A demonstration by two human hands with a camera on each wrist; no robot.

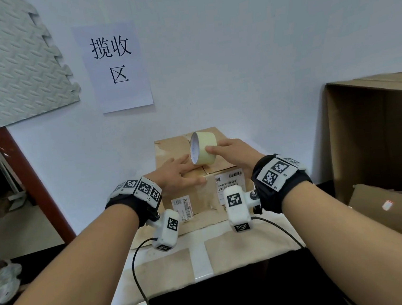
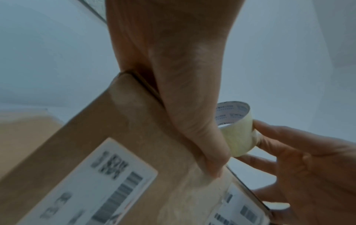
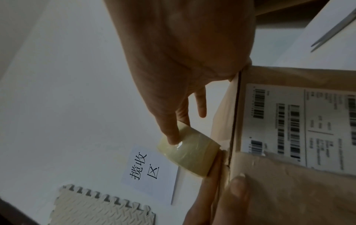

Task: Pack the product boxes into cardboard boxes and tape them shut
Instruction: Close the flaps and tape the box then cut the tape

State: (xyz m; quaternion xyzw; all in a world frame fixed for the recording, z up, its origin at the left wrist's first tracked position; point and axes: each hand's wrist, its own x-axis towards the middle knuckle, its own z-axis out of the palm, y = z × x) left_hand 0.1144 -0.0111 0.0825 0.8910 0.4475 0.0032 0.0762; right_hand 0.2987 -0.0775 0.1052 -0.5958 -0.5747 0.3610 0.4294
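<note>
Closed cardboard box on bench, against wall. Tape roll held upright over box top by R hand, thumb and fingers pinching its outer face. L hand just beside roll, fingers flat along top flap, thumb over front edge nr barcode labels. Hands close together, apart by roll's width. Open carton at R.
</note>
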